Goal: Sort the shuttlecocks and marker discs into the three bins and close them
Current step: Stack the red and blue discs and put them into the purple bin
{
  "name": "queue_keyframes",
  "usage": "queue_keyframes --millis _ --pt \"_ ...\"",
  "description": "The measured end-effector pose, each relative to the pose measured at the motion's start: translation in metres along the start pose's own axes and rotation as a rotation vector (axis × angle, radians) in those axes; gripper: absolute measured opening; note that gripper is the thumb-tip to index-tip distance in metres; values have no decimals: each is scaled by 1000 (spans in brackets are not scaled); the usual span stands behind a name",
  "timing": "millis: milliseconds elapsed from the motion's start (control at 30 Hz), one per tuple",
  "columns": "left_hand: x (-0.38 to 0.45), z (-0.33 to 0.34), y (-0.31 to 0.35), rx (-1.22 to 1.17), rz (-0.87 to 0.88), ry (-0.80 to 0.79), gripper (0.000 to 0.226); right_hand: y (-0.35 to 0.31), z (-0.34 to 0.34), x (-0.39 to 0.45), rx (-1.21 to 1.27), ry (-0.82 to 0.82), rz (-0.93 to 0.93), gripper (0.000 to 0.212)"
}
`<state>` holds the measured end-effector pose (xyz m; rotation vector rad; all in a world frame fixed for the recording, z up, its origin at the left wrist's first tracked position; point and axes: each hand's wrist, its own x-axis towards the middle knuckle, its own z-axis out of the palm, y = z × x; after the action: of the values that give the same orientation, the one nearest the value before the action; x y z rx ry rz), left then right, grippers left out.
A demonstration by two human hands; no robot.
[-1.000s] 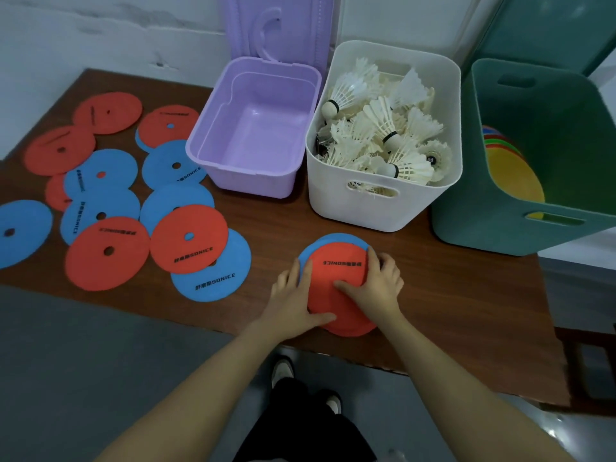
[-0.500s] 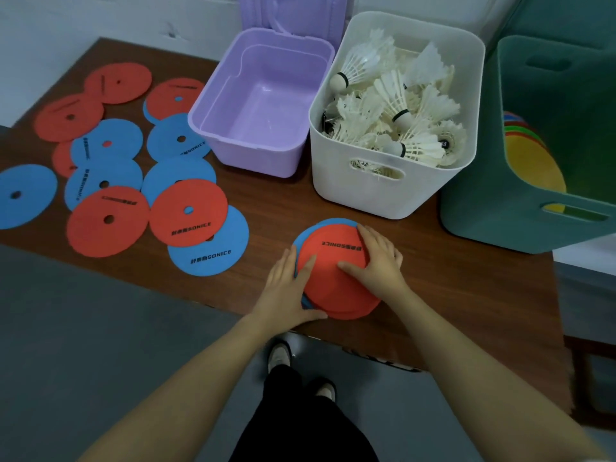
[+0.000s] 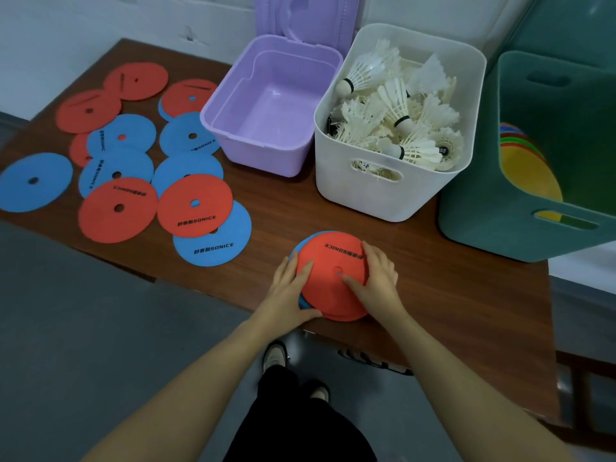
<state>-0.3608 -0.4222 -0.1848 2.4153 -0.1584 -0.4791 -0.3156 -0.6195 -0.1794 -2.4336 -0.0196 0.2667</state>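
A stack of red and blue marker discs (image 3: pixel 330 278) lies at the table's front edge, a red one on top. My left hand (image 3: pixel 293 288) touches its left edge with straight fingers, thumb along the near edge. My right hand (image 3: pixel 378 278) grips the right side, thumb on top and fingers curled over the rim. Several loose red and blue discs (image 3: pixel 195 208) are spread over the table's left half. The lilac bin (image 3: pixel 266 155) stands open and bare inside. Next to it, the white bin (image 3: pixel 383 195) holds shuttlecocks (image 3: pixel 400 121). The green bin (image 3: pixel 493 221) holds coloured discs.
The lilac bin's lid (image 3: pixel 306 18) leans upright against the wall behind it. The wooden table (image 3: pixel 450 295) ends just under my hands, with grey floor and my shoes below. A green lid stands behind the green bin at the top right.
Both hands have stayed on the disc stack, shifting only slightly round its edges. The view has moved a little; nothing else on the table has moved.
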Motion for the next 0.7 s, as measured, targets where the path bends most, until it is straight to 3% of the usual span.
queue_keyframes --millis 233,467,700 --pt "-2 1 11 55 48 -54 93 -11 17 -10 99 -7 21 73" --pt "9 -8 9 169 -167 93 82 -8 5 -8 -4 45 77 86" --pt "10 1 15 149 -151 131 78 -14 7 -3 116 97 148 65"
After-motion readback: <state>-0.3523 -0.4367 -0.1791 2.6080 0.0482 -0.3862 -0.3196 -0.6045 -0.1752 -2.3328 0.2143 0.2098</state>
